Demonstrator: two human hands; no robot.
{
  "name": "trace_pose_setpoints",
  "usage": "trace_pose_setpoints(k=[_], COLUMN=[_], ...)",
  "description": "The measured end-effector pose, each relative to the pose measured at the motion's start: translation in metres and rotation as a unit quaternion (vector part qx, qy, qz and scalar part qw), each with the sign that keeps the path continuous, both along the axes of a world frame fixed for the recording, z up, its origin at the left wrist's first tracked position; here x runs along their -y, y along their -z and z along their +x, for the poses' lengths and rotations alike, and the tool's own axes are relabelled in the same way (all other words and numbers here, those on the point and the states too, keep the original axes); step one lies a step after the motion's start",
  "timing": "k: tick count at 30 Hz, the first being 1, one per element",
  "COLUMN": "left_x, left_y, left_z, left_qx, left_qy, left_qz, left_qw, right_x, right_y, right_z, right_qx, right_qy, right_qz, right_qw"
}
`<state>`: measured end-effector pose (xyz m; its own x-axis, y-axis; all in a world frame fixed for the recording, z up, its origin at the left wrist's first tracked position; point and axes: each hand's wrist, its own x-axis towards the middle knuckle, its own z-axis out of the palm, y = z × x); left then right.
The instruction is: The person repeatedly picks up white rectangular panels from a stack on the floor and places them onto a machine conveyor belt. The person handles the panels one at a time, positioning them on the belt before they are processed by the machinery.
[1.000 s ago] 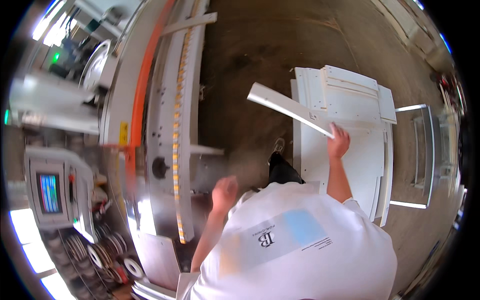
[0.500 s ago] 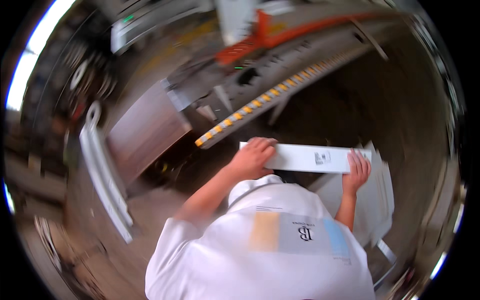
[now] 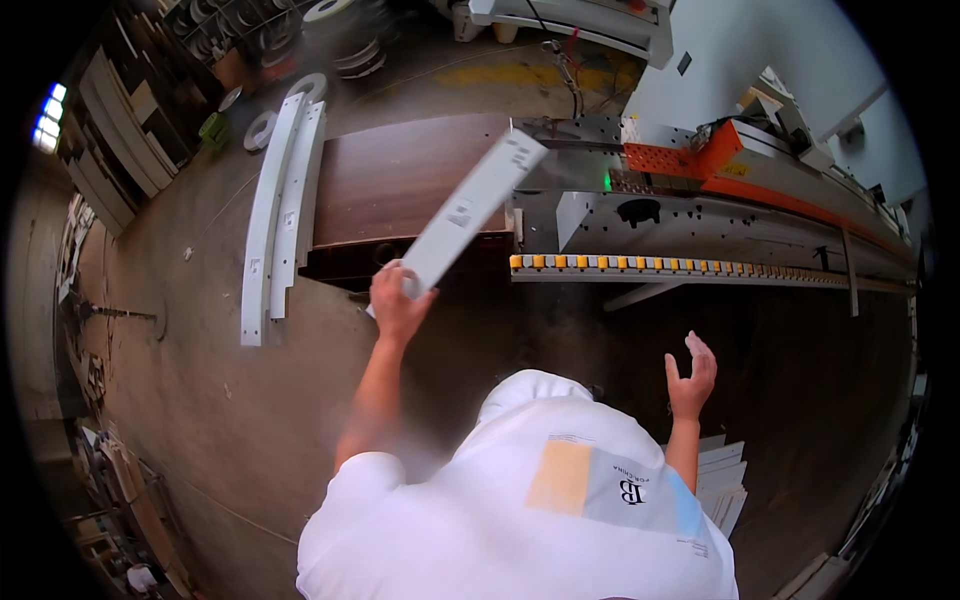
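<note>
I am logging one white strip (image 3: 468, 217), slanting far-right from the left hand (image 3: 398, 305) grasping it; right hand (image 3: 692, 380) apart, empty.

A brown floor (image 3: 230, 420) spreads wide — bright window panes (image 3: 48, 120) glow far left.

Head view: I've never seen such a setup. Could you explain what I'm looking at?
There is no robot here: these are a person's bare hands, seen from a wide fisheye camera worn on the head and looking down, so straight edges bend. The left hand grips the near end of a long white panel; the right hand is open and empty. Ahead is a brown tabletop, with pale strips along its left end. To the right stands a machine with an orange section and a row of yellow pieces. Whether the panel touches the tabletop is hard to tell.
</note>
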<state>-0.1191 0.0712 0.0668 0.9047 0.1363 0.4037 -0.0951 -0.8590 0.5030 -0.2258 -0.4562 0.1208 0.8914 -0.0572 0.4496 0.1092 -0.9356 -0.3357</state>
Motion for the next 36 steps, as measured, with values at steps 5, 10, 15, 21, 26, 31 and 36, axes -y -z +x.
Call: trace_pose_setpoints(k=[5, 10, 15, 21, 26, 31, 36], left_x=[-0.092, -0.172, -0.232, -0.251, -0.249, -0.127, 0.041], left_y=[0.015, 0.004, 0.005, 0.019, 0.045, 0.010, 0.014], left_z=[0.040, 0.084, 0.129, 0.161, 0.168, 0.198, 0.175], left_qx=[-0.002, -0.053, -0.057, -0.032, 0.001, 0.047, -0.022], left_qy=[-0.237, -0.352, -0.375, -0.306, -0.285, -0.096, 0.110], left_qz=[0.033, 0.065, 0.088, 0.180, 0.219, 0.025, -0.266], left_qw=[0.971, 0.932, 0.921, 0.934, 0.933, 0.994, 0.958], right_x=[0.006, 0.024, 0.044, 0.051, 0.063, 0.066, 0.052], right_y=[0.026, 0.047, 0.061, 0.072, 0.117, 0.165, 0.160], right_z=[-0.015, -0.038, -0.069, -0.102, -0.141, -0.204, -0.217], right_qx=[-0.077, -0.135, -0.181, -0.239, -0.288, -0.311, -0.383], right_qy=[0.003, 0.033, 0.100, 0.186, 0.228, 0.308, 0.337], right_qz=[0.033, 0.058, 0.074, 0.111, 0.223, 0.331, 0.270], right_qw=[0.997, 0.989, 0.976, 0.946, 0.903, 0.836, 0.817])
